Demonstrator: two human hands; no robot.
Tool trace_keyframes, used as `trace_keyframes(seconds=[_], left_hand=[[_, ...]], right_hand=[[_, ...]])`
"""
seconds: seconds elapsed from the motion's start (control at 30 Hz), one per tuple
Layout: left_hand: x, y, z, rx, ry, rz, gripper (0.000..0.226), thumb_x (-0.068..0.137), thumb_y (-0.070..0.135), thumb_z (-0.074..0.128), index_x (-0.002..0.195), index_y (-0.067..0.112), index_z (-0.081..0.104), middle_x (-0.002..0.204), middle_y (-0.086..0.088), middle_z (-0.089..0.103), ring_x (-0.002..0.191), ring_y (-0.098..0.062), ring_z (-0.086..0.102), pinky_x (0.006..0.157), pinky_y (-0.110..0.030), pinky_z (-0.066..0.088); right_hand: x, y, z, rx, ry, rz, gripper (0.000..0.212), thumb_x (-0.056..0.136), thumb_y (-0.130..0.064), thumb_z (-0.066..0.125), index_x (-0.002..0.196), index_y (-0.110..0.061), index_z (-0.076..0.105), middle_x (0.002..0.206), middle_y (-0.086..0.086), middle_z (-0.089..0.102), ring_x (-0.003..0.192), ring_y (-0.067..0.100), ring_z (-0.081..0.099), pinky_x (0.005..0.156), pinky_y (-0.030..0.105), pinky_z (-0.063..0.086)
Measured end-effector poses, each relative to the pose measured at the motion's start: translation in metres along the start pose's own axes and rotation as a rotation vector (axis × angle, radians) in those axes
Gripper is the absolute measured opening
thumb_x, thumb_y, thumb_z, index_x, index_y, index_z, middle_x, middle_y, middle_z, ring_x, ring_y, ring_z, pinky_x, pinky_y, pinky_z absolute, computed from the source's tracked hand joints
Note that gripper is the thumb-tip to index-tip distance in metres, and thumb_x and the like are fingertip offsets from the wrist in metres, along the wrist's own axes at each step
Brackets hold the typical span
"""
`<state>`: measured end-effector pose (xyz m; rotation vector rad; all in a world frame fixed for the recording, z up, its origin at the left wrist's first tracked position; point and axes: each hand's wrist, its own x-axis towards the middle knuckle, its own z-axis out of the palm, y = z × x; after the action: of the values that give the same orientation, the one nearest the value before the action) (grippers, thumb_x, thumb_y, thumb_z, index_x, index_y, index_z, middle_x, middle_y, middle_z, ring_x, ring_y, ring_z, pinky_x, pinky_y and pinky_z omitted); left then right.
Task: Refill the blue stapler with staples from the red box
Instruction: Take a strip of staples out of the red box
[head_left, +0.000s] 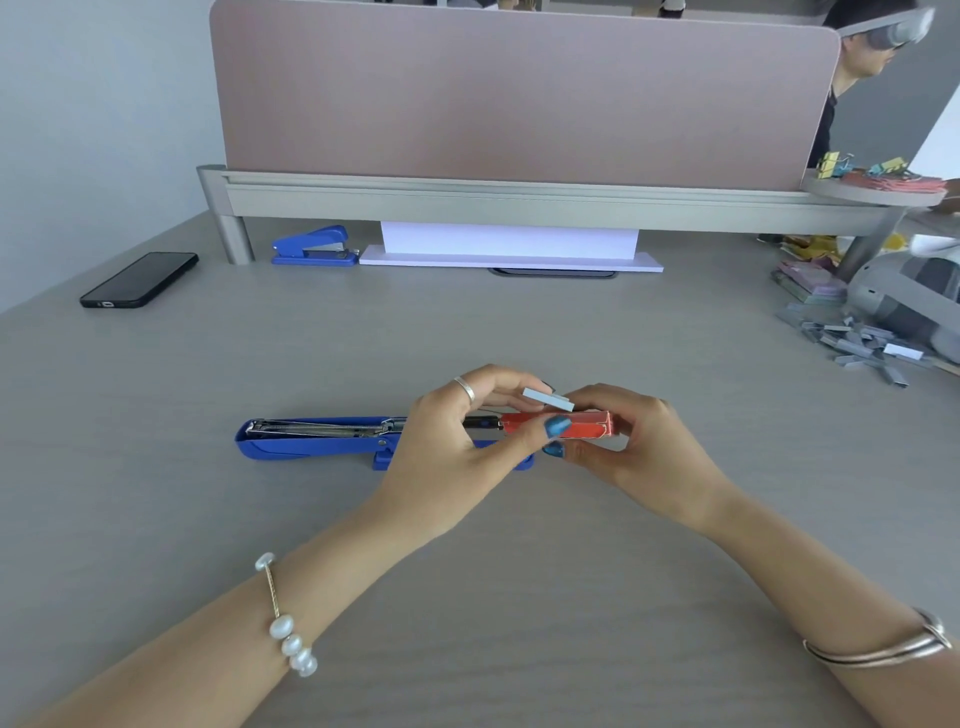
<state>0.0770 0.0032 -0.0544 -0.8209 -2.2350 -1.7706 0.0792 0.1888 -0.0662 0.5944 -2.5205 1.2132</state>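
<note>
The blue plastic stapler (317, 441) lies swung open and flat on the grey wood-grain tabletop (519, 597), its metal staple channel (322, 428) facing up and running left to right in the middle of the scene. Just to the right of it, raised a little over the stapler's right end, both hands meet around the small red cardboard staple box (587, 425). The right hand (644, 447) is closed around the box, thumb on its near face. The left hand (441, 441) pinches a short grey strip of staples (549, 399) between thumb and fingertips, the strip standing just above the box's far-left edge.

This looks like the step of drawing staples out of the box, with loading not yet begun. The next move would call for carrying the strip leftward and setting it legs-down in the open channel, aligned with its length, then folding the stapler shut.

The left hand covers the stapler's hinge and right portion, so how much of the channel is free there cannot be told. Whether any staples already sit in the channel is too fine to make out, as is whether the box still holds more. The strip's orientation, legs up or down, is unclear.
</note>
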Motion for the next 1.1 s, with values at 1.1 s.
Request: trace_keyframes(seconds=[1.1], left_hand=[[0.012,-0.006,-0.016,0.011,0.175,-0.016,0.012,0.080,0.014,0.069,0.086,0.024,0.068,0.089,0.008,0.074,0.089,-0.007,0.068,0.086,-0.025,0.049]], right_hand=[[0.004,0.005,-0.018,-0.329,0.171,-0.069,0.032,0.070,-0.006,0.076,0.097,-0.020,0.068,0.093,-0.003,0.070,0.089,0.018,0.058,0.079,0.014,0.039]])
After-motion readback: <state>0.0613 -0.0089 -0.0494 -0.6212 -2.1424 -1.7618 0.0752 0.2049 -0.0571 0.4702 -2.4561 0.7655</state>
